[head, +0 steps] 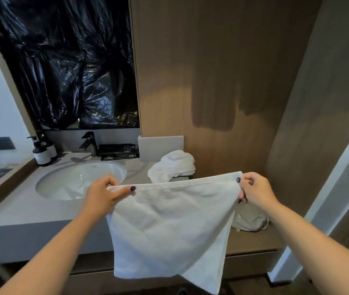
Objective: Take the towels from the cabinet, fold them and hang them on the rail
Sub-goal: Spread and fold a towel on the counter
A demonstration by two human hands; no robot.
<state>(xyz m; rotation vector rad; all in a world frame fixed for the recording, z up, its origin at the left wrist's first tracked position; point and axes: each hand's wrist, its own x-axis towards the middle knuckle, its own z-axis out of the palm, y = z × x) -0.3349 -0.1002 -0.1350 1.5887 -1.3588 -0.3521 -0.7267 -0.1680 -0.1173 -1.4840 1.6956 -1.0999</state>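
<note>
A white towel hangs spread in front of me, held up by its top edge above the vanity front. My left hand pinches the towel's top left corner between thumb and fingers. My right hand pinches the top right corner. The top hem is stretched nearly straight between both hands, and the lower part hangs folded with one corner pointing down. A second white towel lies crumpled on the counter behind. No rail is in view.
A grey counter holds an oval white sink with a dark faucet, pump bottles and a black tray. Beige cloth lies on the lower wooden shelf at right. Wood panels rise behind; black plastic covers the mirror.
</note>
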